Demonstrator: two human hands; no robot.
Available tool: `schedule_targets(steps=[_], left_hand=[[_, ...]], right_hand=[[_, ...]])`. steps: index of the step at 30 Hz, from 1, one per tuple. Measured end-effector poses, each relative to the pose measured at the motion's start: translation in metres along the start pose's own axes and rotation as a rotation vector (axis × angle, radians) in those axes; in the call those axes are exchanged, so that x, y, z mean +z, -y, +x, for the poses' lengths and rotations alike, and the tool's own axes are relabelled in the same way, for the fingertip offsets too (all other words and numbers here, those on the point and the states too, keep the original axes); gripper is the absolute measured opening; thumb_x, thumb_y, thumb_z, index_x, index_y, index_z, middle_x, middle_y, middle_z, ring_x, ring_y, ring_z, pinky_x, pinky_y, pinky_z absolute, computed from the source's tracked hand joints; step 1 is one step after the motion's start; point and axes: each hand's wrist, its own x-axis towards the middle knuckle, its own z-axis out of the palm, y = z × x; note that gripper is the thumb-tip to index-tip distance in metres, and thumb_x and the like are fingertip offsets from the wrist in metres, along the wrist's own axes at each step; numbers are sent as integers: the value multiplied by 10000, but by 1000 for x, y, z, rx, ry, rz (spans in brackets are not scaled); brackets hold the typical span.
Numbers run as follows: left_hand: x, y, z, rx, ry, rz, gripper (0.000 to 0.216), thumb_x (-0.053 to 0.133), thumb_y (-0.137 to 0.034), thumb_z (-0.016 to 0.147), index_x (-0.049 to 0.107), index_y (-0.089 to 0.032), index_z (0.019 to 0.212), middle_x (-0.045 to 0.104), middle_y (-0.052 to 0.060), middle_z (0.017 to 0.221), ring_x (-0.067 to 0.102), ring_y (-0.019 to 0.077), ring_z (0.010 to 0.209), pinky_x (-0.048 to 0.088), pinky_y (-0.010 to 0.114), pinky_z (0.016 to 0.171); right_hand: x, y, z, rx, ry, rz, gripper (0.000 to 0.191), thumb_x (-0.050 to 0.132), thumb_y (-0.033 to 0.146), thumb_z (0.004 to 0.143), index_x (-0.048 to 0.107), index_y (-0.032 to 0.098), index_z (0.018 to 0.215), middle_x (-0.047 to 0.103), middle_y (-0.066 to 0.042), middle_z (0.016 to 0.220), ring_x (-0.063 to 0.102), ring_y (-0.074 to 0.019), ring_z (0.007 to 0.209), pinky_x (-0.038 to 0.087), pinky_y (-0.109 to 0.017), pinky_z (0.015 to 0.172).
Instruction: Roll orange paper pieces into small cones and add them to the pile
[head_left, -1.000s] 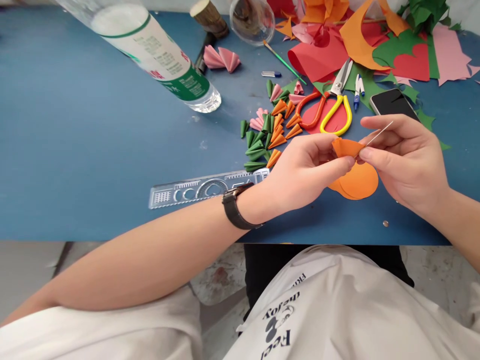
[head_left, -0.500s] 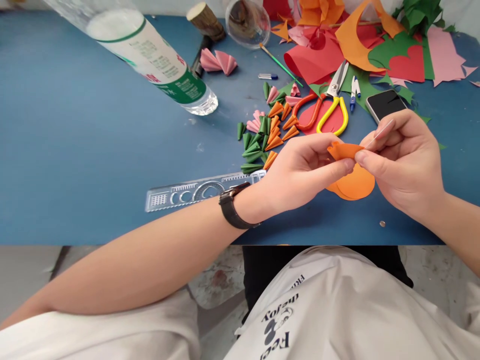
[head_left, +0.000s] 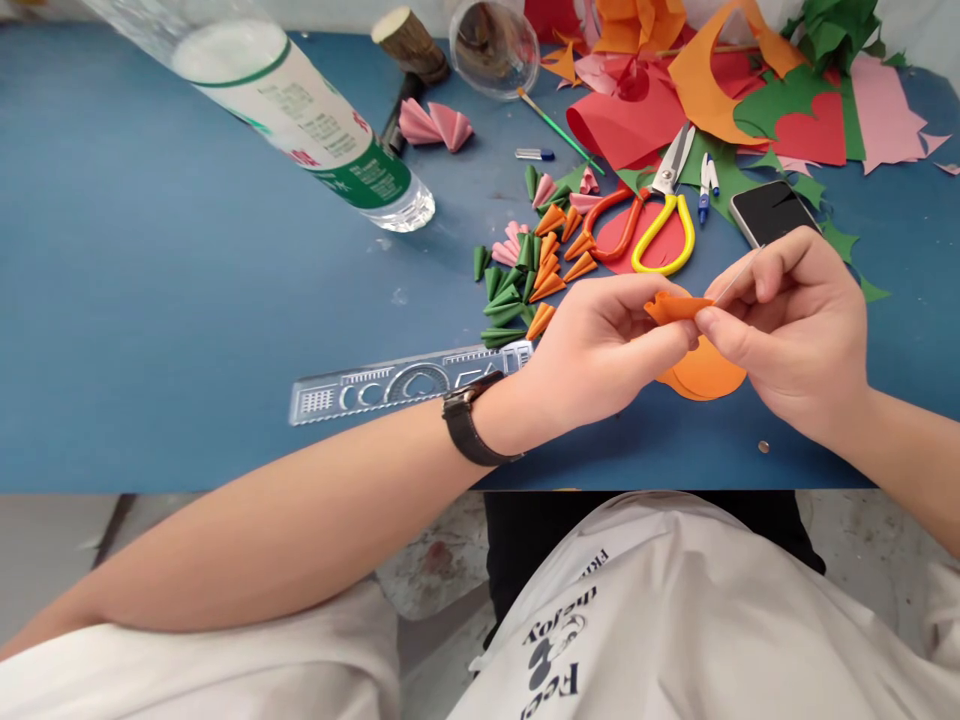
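Orange paper (head_left: 673, 309) — pinching it with left hand (head_left: 600, 345) and right hand (head_left: 799, 335) (plus thin stick (head_left: 738, 278) in the latter), near orange discs (head_left: 712, 372).

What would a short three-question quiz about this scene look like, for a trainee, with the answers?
1. True or false: a black-strapped watch is on the person's left wrist.
2. What do the left hand and right hand hold between them?
A) phone
B) orange paper
C) bottle
3. Fill in: the scissors have one orange-red handle and one ____ handle.

Key: 1. True. 2. B. 3. Yellow.
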Motion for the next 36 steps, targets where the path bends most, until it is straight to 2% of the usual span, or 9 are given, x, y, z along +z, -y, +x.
schedule_targets(steps=[4,7,10,15,20,26,36], left_hand=[[0,1,1,21,-15,1,67,741,-191,801,791,-190,756,697,-17,700,632,122,673,535,235,592],[-2,2,3,37,0,-25,67,742,-202,807,796,-188,768,747,-15,734,674,119,684,582,228,617],[-3,3,4,41,6,-49,77,743,-223,819,810,-192,798,778,-14,771,704,120,708,618,232,651],[-5,7,5,95,0,106,103,723,-217,826,823,-194,827,736,-5,732,638,125,666,551,241,588],[-8,7,6,258,36,247,95,696,-186,856,790,-182,845,737,13,776,640,130,724,578,255,684],[-11,9,4,428,81,371,68,691,-161,896,751,-182,872,731,21,785,623,127,705,533,270,668],[-14,8,3,502,119,416,135,643,-113,867,720,-223,873,729,6,779,627,138,669,535,294,638]], right_hand=[[-1,-1,-1,-68,0,-67,393,984,332,853,594,297,822,753,35,846,728,-163,795,684,-337,737],[-5,-1,1,-103,50,-118,232,944,312,899,715,286,923,769,10,918,749,-170,849,689,-346,790],[-10,-3,2,-111,123,-167,108,866,218,945,811,278,1016,781,-13,980,744,-174,907,676,-343,835],[-14,-6,3,-111,138,-191,182,809,107,922,847,284,936,792,-6,915,738,-179,861,651,-345,787],[-13,-6,5,-101,85,-176,208,828,72,851,853,278,842,783,19,807,717,-152,766,613,-295,681],[-14,-3,5,-116,114,-186,235,810,29,812,826,263,825,765,18,788,700,-169,766,606,-319,661],[-15,-2,4,-156,198,-188,230,818,44,796,765,268,779,727,18,738,674,-177,730,587,-351,654]])
